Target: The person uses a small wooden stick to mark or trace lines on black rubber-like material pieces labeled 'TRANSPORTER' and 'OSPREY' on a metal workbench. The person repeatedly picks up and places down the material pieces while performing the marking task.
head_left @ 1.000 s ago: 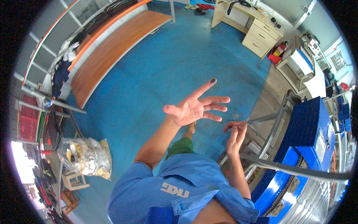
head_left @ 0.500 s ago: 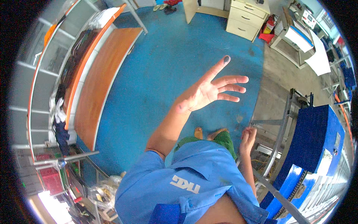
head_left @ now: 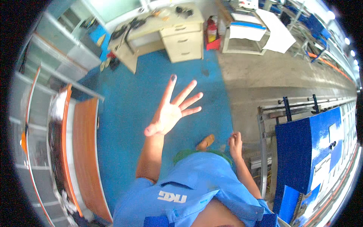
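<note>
My left hand (head_left: 169, 113) is held out in front of me over the blue floor, palm up and fingers spread wide. Nothing lies in it, and one fingertip carries a dark spot. Lower on the right hangs my right hand (head_left: 235, 145), blurred, its fingers loosely bent and a little apart, with no object visible in it. It is near a metal frame (head_left: 263, 143) beside a blue cabinet (head_left: 293, 151), apart from both. Below my blue shirt one sandalled foot (head_left: 205, 142) shows on the floor.
Ahead stands a cream desk (head_left: 183, 43) with drawers and items on top. A fire extinguisher (head_left: 211, 31) sits in a red stand beside it. Farther right is a worktable (head_left: 245, 32) with white sheets. An orange-brown bench (head_left: 86, 151) and a rack run along the left.
The view has swung rightward and the desk appears more fully. My left hand now shows its fingers pointing more forward. My right hand has moved away from the metal frame's bar.
</note>
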### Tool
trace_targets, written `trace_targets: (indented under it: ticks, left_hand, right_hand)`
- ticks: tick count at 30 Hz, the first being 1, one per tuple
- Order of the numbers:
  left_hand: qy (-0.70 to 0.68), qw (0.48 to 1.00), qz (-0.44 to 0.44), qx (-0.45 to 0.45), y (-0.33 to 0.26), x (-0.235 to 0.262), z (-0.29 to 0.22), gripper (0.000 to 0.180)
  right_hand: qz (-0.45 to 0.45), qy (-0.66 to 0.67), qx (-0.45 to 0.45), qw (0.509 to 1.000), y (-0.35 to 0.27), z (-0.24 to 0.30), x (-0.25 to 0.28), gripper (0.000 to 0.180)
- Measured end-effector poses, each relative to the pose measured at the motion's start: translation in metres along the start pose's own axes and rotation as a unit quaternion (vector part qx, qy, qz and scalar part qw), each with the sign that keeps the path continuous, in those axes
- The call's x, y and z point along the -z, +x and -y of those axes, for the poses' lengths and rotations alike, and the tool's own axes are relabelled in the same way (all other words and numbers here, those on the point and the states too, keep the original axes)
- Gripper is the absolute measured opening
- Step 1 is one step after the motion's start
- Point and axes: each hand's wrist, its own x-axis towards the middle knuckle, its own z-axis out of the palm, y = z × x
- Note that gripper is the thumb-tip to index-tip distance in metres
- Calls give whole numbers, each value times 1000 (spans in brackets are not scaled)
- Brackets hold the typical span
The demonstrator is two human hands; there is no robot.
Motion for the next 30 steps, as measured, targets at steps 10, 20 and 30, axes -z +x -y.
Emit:
trace_targets:
  ticks: [10, 20, 30]
  left_hand:
    - [168, 980, -70, 78, 163, 80, 86, 135]
    - [210, 970, -52, 107, 374, 174, 154, 116]
    - [79, 922, 230, 301, 638, 120, 317, 100]
  right_hand:
    - [62, -13, 159, 985, 215, 94, -34, 23]
    - [161, -323, -158, 919, 324, -52, 60, 26]
    - [-172, -89, -223, 955, 435, -32, 158, 18]
